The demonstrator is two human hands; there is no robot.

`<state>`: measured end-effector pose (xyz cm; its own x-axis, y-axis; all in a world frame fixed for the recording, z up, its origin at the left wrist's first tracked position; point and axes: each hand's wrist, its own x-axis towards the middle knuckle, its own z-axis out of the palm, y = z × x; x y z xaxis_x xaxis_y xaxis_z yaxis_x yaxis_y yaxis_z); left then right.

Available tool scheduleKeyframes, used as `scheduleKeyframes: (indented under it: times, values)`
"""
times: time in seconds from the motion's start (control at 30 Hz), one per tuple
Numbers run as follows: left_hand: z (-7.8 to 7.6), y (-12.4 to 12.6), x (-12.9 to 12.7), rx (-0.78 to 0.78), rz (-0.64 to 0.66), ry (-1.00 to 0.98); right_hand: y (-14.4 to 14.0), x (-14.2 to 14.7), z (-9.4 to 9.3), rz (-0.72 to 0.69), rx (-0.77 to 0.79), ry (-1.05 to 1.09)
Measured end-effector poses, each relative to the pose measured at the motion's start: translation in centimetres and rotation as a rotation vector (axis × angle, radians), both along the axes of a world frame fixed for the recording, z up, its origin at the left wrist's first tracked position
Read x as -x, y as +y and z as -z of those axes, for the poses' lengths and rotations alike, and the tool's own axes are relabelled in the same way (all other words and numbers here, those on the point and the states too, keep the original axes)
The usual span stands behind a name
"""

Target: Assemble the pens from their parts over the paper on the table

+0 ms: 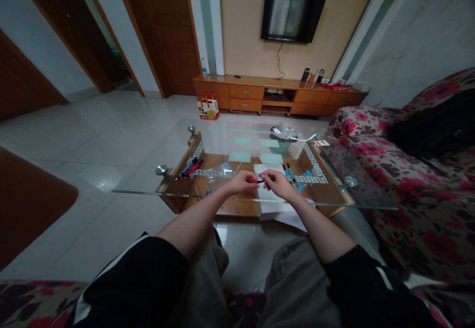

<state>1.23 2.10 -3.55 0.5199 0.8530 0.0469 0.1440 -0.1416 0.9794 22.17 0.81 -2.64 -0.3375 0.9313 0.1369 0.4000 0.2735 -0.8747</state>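
Over the near part of the glass coffee table (156, 192), my two hands meet fingertip to fingertip. My left hand (243, 182) is closed on one end of a slim dark pen (261, 181) with a bit of red showing near the fingers. The other end is pinched by my right hand (276, 183). Most of the pen is covered by the fingers. To the left lies a bunch of red, blue and black pens (189, 168). Right of my right hand are blue pens (288, 172). A clear plastic bag (222, 174) lies just beyond my left hand.
A bottle with a blue cap (304, 182) is at the right. A lined waste basket (282, 142) shows at the table's far side. White paper (269, 202) appears below the glass. A flowered sofa (401, 179) stands to the right, a TV cabinet (247, 90) ahead.
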Motion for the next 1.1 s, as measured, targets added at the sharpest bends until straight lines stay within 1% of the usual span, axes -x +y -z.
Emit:
scheduleKeyframes:
  times: [0.13,0.27,0.43,0.67,0.83,0.9,1.1]
  values:
    - [0.5,0.3,0.0,-0.015,0.007,-0.004,-0.2,0.1,-0.3,0.001,-0.003,-0.026]
    - [1.4,0.9,0.1,-0.031,0.004,-0.001,-0.1,-0.1,-0.4,0.055,-0.055,-0.037]
    - [2.2,1.3,0.1,-0.029,0.0,0.005,0.2,-0.3,-0.2,0.026,-0.093,-0.048]
    - [1.6,1.0,0.0,0.002,0.024,-0.01,-0.1,-0.1,-0.3,0.018,-0.041,-0.065]
    - [1.2,0.7,0.1,0.035,0.023,-0.013,-0.1,-0.1,-0.4,0.037,-0.139,-0.104]
    - [1.1,0.6,0.1,0.043,0.037,-0.01,-0.1,-0.2,-0.4,0.033,-0.155,-0.099]
    - [1.2,0.7,0.2,0.034,0.056,0.027,-0.3,0.0,-0.4,0.016,-0.05,-0.104]
